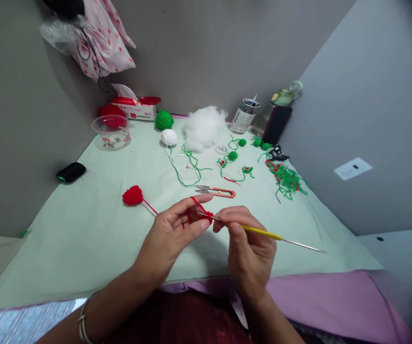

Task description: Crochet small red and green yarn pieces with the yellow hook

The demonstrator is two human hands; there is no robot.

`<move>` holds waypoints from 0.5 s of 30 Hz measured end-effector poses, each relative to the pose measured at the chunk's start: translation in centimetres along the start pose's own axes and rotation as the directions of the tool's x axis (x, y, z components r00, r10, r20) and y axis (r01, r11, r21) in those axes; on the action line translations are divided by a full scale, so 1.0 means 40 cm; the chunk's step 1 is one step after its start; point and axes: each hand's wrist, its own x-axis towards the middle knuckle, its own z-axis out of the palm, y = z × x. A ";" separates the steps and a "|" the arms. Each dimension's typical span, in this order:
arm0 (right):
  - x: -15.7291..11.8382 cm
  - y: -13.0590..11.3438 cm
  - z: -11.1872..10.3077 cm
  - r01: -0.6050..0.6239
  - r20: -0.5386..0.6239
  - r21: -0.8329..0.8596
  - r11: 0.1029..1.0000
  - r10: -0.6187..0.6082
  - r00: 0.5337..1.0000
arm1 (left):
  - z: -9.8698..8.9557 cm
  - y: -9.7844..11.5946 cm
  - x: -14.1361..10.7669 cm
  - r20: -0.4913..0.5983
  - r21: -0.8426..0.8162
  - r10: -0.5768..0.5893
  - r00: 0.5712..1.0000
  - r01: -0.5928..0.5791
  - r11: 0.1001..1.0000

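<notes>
Between the thumb and fingers of my left hand (172, 232) is a small red crochet piece (209, 218), with red yarn running over the raised index finger. My right hand (251, 248) grips a crochet hook (263, 232) with a yellow handle and metal ends. The hook's left tip lies at the red piece; its other end points right, over the table. A red yarn strand leads left from my left hand to a small red yarn ball (133, 195). Just beyond my fingers lie orange-handled thread snips (216, 191).
White stuffing (205, 127), a white yarn ball (169, 137) and a green yarn ball (164, 120) sit at the back. Green yarn scraps (287, 180) are heaped right, near a leaning phone (277, 124). A plastic tub (112, 136) and black thread spool (71, 172) stand left.
</notes>
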 end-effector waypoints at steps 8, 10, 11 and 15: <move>0.014 0.001 -0.010 -0.090 0.028 0.159 0.983 0.087 0.996 | -0.002 0.027 0.009 0.103 -0.182 -0.140 0.985 0.157 0.971; 0.021 0.001 -0.014 -0.126 0.000 0.203 0.971 0.129 0.992 | -0.005 0.031 0.010 0.168 -0.224 -0.177 0.970 0.213 0.951; 0.024 0.000 -0.016 -0.138 -0.016 0.215 0.967 0.145 0.989 | -0.007 0.032 0.010 0.196 -0.240 -0.189 0.962 0.234 0.942; 0.031 -0.004 -0.022 -0.163 -0.011 0.227 0.960 0.170 0.985 | -0.007 0.032 0.013 0.206 -0.254 -0.177 0.962 0.227 0.940</move>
